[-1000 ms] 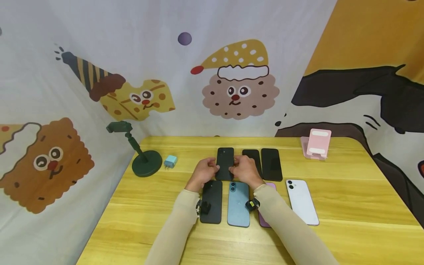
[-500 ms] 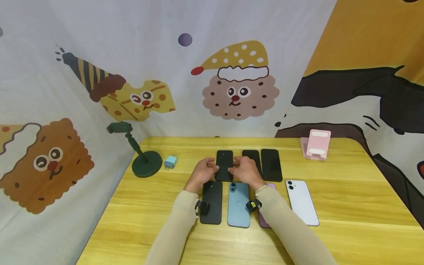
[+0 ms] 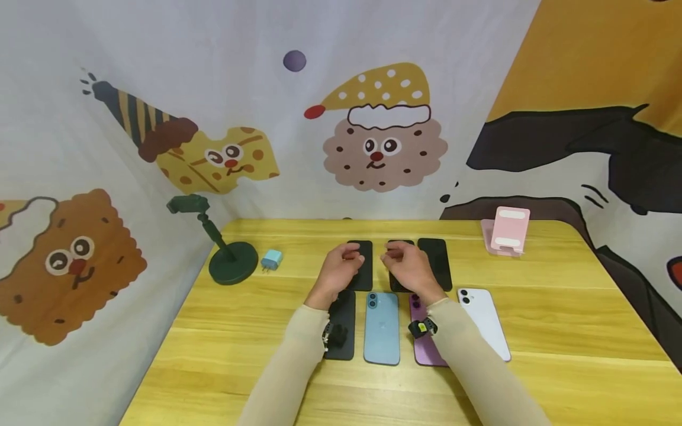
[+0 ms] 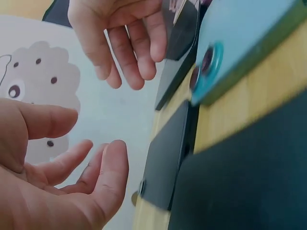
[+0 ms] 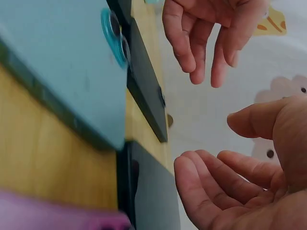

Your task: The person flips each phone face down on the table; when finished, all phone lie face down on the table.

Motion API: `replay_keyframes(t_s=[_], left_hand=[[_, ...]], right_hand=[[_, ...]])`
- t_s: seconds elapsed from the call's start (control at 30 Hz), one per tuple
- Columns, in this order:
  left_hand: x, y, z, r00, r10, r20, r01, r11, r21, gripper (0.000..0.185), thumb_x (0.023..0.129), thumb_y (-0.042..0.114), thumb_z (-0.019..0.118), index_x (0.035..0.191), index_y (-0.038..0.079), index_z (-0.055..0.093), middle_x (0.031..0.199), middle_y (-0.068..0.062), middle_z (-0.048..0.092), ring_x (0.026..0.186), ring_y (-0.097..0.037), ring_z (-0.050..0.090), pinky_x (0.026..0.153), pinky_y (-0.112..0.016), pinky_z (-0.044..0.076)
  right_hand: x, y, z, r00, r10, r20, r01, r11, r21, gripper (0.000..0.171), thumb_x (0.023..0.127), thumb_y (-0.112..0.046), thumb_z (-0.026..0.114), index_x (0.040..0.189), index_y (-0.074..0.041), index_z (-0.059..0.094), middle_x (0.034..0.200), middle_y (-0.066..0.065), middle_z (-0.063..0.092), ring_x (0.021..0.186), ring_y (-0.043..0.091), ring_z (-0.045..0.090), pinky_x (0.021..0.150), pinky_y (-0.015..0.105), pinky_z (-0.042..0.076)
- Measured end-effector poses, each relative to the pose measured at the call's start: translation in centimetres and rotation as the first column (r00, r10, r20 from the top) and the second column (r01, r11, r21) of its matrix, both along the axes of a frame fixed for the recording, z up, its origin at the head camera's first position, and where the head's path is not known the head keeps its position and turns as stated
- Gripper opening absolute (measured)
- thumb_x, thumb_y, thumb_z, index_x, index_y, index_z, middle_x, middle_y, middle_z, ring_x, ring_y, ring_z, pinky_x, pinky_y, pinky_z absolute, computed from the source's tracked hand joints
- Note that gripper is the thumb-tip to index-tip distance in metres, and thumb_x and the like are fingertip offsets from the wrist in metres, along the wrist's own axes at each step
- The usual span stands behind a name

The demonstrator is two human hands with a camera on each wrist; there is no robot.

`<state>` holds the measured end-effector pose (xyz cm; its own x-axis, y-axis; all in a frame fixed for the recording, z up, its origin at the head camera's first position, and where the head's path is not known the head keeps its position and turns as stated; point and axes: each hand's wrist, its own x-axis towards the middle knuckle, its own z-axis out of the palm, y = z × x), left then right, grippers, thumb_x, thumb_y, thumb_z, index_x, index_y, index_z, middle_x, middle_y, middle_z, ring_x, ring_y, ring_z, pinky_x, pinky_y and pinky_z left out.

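Hands: I see my left hand (image 3: 341, 267) and right hand (image 3: 409, 267) loosely open, holding nothing, above the back row | Thing: flat black phone (image 3: 360, 264) lies on the yellow wooden table (image 3: 559, 331), just behind the blue phone (image 3: 382, 326) | Progress: I judge this phone placed, rows look nearly arranged.
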<state>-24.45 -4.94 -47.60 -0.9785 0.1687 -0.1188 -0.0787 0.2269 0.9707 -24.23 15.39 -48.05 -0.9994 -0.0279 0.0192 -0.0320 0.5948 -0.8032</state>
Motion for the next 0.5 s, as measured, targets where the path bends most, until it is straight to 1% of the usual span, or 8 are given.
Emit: replay_keyframes(t_s=[0.1, 0.23, 0.33, 0.5], left_hand=[[0.0, 1.2, -0.1, 1.0, -0.014, 0.008, 0.014, 1.0, 0.021, 0.044, 0.107, 0.017, 0.064, 0.148, 0.004, 0.058, 0.135, -0.016, 0.064, 0.117, -0.033, 0.068, 0.102, -0.046, 0.058], [0.1, 2.4, -0.4, 0.999, -0.045, 0.013, 0.045, 0.999, 0.03, 0.045, 0.107, 0.017, 0.062, 0.149, 0.003, 0.056, 0.138, -0.019, 0.062, 0.12, -0.034, 0.066, 0.101, -0.047, 0.057], [0.1, 3.2, -0.8, 0.998, -0.065, 0.015, 0.064, 0.998, 0.027, 0.045, 0.106, 0.016, 0.063, 0.149, 0.003, 0.056, 0.139, -0.019, 0.061, 0.12, -0.031, 0.065, 0.097, -0.044, 0.057], [0.3, 4.5, -1.2, 0.994, -0.093, 0.055, 0.093, 0.996, -0.001, 0.045, 0.106, 0.019, 0.065, 0.148, 0.006, 0.057, 0.136, -0.014, 0.064, 0.118, -0.027, 0.066, 0.093, -0.04, 0.058]], right_hand=[[0.2, 1.2, 0.2, 1.0, -0.021, -0.004, 0.021, 1.0, 0.01, 0.047, 0.104, -0.03, 0.067, 0.145, -0.008, 0.063, 0.128, 0.013, 0.074, 0.116, 0.033, 0.071, 0.098, 0.053, 0.058], [0.4, 2.6, 0.3, 0.999, -0.032, -0.01, 0.032, 0.999, 0.016, 0.049, 0.105, -0.031, 0.067, 0.146, -0.006, 0.062, 0.132, 0.017, 0.071, 0.12, 0.036, 0.07, 0.1, 0.055, 0.057], [0.5, 3.5, 0.4, 0.999, -0.04, -0.012, 0.04, 0.999, 0.014, 0.049, 0.105, -0.03, 0.066, 0.147, -0.004, 0.06, 0.135, 0.02, 0.069, 0.123, 0.04, 0.068, 0.102, 0.057, 0.055], [0.7, 4.6, 0.3, 0.999, -0.051, 0.01, 0.051, 0.999, 0.014, 0.052, 0.106, -0.029, 0.065, 0.148, -0.001, 0.057, 0.142, 0.025, 0.064, 0.128, 0.044, 0.064, 0.105, 0.059, 0.054]])
